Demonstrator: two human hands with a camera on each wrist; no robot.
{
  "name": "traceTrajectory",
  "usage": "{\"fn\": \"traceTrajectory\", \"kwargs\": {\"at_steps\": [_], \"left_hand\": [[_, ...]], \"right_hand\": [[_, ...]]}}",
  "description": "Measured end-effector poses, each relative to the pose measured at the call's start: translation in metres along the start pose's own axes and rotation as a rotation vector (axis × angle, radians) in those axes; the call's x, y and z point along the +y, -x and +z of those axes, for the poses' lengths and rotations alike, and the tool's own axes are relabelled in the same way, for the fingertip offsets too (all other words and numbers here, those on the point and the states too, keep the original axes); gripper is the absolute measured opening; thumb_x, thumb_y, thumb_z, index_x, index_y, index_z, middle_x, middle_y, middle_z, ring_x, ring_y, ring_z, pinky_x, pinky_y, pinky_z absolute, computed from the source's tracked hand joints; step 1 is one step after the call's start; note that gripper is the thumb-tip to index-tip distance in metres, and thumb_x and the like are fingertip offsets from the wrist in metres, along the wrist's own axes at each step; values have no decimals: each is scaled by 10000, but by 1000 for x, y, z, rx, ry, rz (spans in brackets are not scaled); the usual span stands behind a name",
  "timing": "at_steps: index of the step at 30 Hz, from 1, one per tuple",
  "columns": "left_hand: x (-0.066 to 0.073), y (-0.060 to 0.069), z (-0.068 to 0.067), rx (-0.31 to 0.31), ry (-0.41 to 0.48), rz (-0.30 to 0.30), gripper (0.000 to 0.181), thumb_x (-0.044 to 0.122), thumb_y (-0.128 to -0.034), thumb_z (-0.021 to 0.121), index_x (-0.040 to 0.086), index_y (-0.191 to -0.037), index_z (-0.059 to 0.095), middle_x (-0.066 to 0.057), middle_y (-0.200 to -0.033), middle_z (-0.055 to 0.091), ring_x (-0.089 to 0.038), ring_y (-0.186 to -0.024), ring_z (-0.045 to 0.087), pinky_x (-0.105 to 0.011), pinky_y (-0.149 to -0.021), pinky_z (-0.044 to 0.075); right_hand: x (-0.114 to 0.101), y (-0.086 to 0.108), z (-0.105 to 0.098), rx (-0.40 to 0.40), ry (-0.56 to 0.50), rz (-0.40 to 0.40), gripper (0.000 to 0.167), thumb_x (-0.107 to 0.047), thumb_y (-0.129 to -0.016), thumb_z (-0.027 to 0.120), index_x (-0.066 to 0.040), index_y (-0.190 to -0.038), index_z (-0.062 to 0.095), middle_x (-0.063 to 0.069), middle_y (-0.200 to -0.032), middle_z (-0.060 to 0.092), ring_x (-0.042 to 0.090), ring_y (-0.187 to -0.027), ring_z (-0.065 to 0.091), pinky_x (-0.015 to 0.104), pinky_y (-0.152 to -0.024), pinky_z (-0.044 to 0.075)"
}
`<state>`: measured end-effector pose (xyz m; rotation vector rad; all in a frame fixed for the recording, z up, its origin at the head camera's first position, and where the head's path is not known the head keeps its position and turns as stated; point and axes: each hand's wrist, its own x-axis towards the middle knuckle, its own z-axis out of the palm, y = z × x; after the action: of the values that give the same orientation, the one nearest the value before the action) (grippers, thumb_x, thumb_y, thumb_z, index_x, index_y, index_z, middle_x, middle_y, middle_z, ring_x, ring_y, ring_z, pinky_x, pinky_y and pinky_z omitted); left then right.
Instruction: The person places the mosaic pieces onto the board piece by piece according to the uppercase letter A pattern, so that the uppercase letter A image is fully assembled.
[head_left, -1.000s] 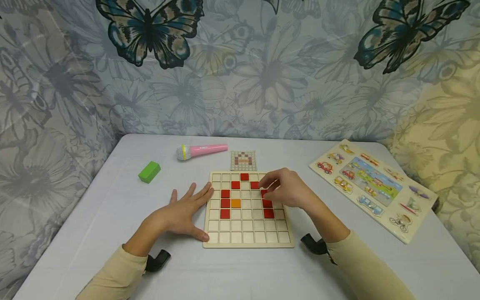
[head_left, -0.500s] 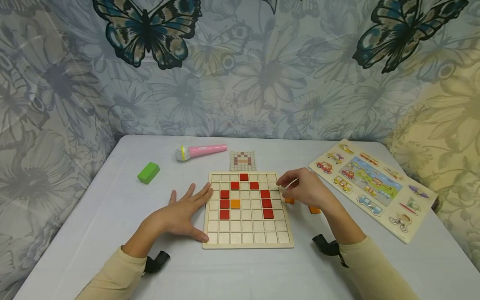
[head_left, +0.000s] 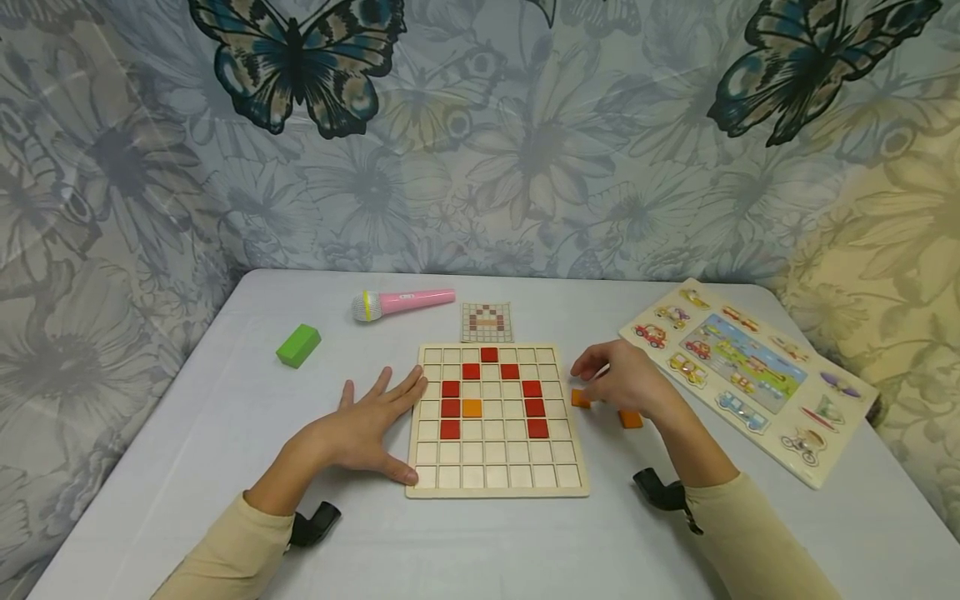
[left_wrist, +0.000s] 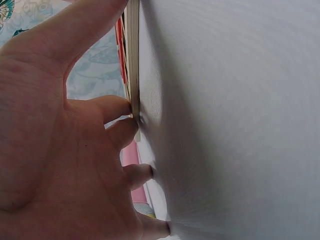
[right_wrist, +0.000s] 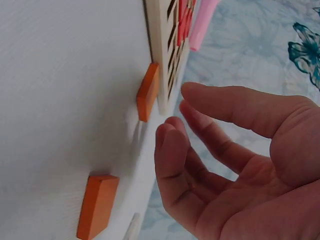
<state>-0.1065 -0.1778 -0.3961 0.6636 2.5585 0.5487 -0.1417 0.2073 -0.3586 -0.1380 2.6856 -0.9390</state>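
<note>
A wooden grid board (head_left: 497, 454) lies in the middle of the table, with several red tiles (head_left: 534, 407) and one orange tile (head_left: 472, 408) in its cells. My left hand (head_left: 367, 425) is spread flat beside it, thumb and fingertips touching its left edge. Right of the board, two loose orange tiles lie on the cloth, a nearer-to-board tile (right_wrist: 148, 92) and a farther tile (right_wrist: 98, 206). Just above them hovers my right hand (head_left: 626, 383), fingers loosely bent. In the right wrist view, its thumb and fingertips stand apart and nothing is between them.
Behind the board lies a small patterned card (head_left: 486, 322), with a pink toy microphone (head_left: 408, 302) to its left. A green block (head_left: 298, 346) sits at the left. A picture puzzle board (head_left: 750, 379) lies at an angle on the right of the white table (head_left: 480, 550).
My right hand has moved right, from over the board's right side to above the loose orange tiles, which its move has uncovered. My left hand has stayed at the board's edge.
</note>
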Motion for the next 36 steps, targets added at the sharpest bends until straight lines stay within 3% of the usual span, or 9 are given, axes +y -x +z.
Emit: {"fn": "traceTrajectory", "kwargs": {"at_steps": [15,36], "left_hand": [[1,1,-1,3,3,-1,1335,601,-669,922,173,-1686,171,19,-1775,16,-437,-1615,-49,-852,-1116,-81],[1,0,0,-6,15,-6,1340,604,-678,915,184,-1690,144,28,-1775,1,-444,-1614,-50,-851,-1114,-83]], "right_hand": [[7,-6,8,-66,25,70,268,50,-751,811,-28,-996,734,96,-909,622,231,-800,573,297,-645,522],[7,-5,12,-43,128,4,258,49,-724,817,-52,-945,731,77,-866,624,227,-803,559,314,-658,475]]}}
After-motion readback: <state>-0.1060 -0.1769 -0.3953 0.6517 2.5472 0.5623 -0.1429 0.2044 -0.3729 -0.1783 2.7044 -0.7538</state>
